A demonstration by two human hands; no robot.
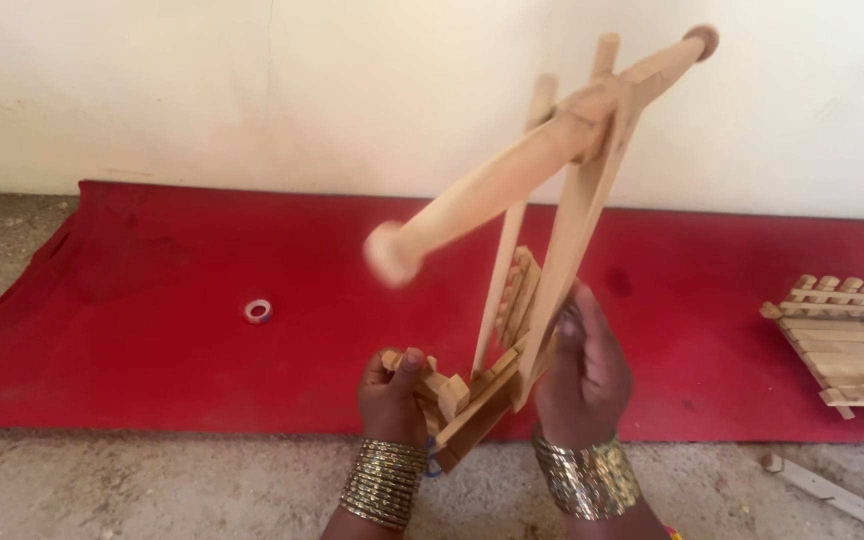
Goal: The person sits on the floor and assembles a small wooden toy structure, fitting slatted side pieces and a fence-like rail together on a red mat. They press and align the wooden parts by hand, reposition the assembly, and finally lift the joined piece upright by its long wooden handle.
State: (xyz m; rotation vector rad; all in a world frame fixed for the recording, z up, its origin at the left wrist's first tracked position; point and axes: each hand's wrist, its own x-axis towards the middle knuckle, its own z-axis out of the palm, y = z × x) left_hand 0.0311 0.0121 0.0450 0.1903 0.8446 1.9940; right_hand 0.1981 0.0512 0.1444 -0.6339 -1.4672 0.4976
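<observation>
1. Mid-handling: wooden stick frame (542, 250) held upright over the red cloth (152, 300), round dowel (512, 170) swinging across its top.
2. Left hand (392, 395) closed around the frame's base blocks.
3. Right hand (584, 370) wrapped on the near upright.
4. Next likely calls for a firm base grip, steadying that blurred dowel.

Pale wooden frame (552, 190), red cloth (152, 320), gold bangles (386, 482), white tape roll (258, 310), whitewashed wall (252, 90).
</observation>
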